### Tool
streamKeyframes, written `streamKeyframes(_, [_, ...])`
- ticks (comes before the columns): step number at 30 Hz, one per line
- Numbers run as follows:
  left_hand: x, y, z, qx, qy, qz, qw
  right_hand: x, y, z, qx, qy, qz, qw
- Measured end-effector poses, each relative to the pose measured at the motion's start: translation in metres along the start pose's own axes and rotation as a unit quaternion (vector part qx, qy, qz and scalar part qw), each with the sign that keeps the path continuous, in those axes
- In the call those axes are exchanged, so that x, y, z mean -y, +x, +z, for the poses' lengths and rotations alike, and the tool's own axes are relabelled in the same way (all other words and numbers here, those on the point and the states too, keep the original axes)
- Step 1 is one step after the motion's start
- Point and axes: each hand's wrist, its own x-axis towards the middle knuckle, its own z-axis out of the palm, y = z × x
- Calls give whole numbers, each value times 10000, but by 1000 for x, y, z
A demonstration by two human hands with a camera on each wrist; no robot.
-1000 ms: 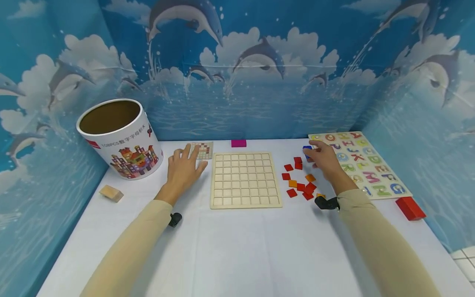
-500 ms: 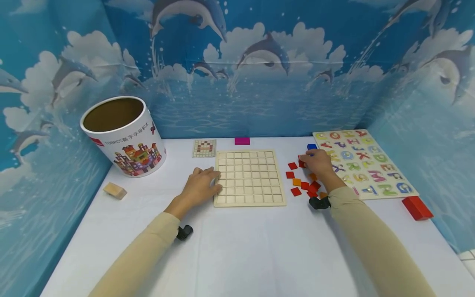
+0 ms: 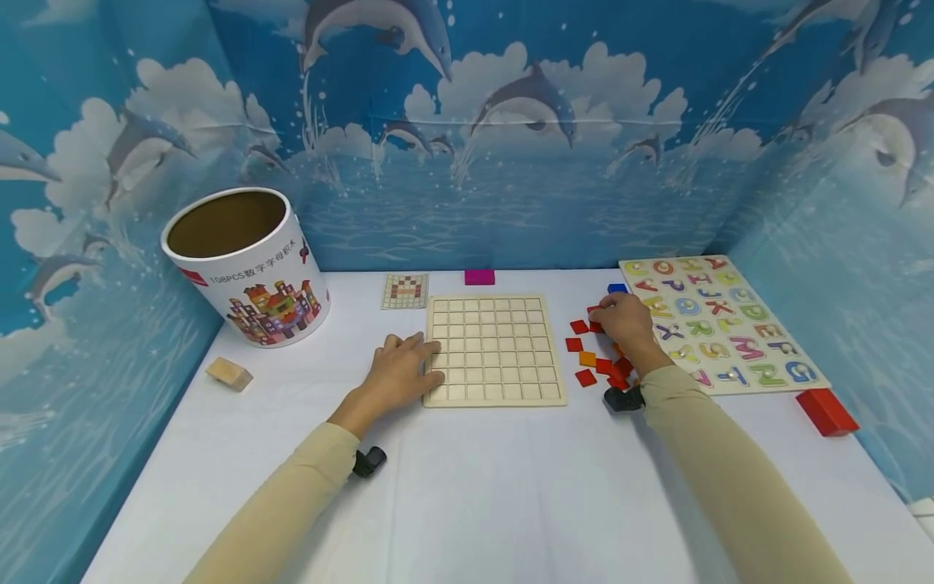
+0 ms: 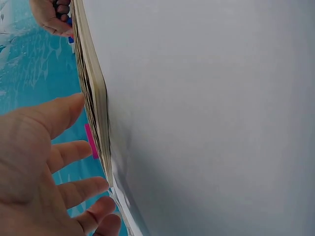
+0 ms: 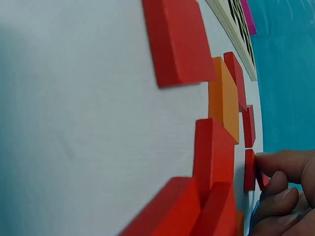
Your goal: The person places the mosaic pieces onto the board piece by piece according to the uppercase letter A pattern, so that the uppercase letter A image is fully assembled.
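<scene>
A wooden grid board (image 3: 496,349) lies flat at the table's middle; its thin edge (image 4: 93,98) shows in the left wrist view. My left hand (image 3: 401,369) rests on the table with straight fingers (image 4: 59,115) against the board's left edge. Right of the board lie several loose red tiles (image 3: 574,344) and an orange tile (image 3: 586,358). My right hand (image 3: 620,320) is over the far end of this scatter, and its curled fingers (image 5: 283,167) pinch a red tile (image 5: 249,169). A blue tile (image 3: 617,288) lies just beyond the hand.
A colourful alphabet puzzle (image 3: 718,320) fills the right side, with a red block (image 3: 827,411) near its front corner. A pattern card (image 3: 404,290) and a pink block (image 3: 478,276) lie behind the board. An open cardboard tub (image 3: 244,264) and a wooden block (image 3: 229,374) stand left.
My left hand slid from the pattern card back and right to the board's left edge. My right hand drew back from the alphabet puzzle's corner onto the red tiles.
</scene>
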Motion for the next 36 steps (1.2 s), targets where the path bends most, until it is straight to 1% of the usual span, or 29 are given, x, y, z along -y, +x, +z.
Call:
streamKeyframes(7, [1, -2, 1, 46, 58, 65, 10000, 1, -4, 2, -81, 297, 51, 9995])
streamKeyframes(11, [1, -2, 1, 76, 31, 116, 9999, 1, -2, 2, 19, 540, 281, 9981])
streamKeyframes(13, [1, -3, 1, 100, 27, 138, 9999, 0, 0, 1, 73, 828, 353, 9959])
streamKeyframes(16, [1, -3, 0, 132, 50, 192, 9997, -1, 1, -1, 111, 1470, 269, 9887])
streamKeyframes(19, [1, -4, 0, 177, 86, 271, 9994, -2, 2, -4, 230, 2214, 151, 9748])
streamKeyframes(21, [1, -4, 0, 233, 113, 346, 9991, -1, 1, -5, 343, 2600, 154, 9649])
streamKeyframes(24, [0, -5, -1, 385, 160, 448, 9981, 0, 1, -6, 503, 3219, 257, 9451])
streamKeyframes(26, [0, -5, -2, 507, 214, 506, 9972, 1, 0, -6, 541, 3669, 266, 9283])
streamKeyframes(28, [0, -5, -3, 609, 264, 547, 9963, 4, -1, -4, 554, 4144, 210, 9082])
streamKeyframes(30, [0, -5, -4, 693, 320, 583, 9954, 8, -2, -3, 592, 4484, 95, 8918])
streamKeyframes(32, [0, -6, -6, 757, 355, 609, 9946, 14, -4, -1, 745, 4761, 39, 8762])
streamKeyframes(33, [0, -6, -7, 782, 374, 622, 9943, 19, -5, 0, 854, 4853, 52, 8702])
streamKeyframes(36, [0, -5, -8, 832, 405, 658, 9935, 33, -8, 4, 1245, 4897, 121, 8629])
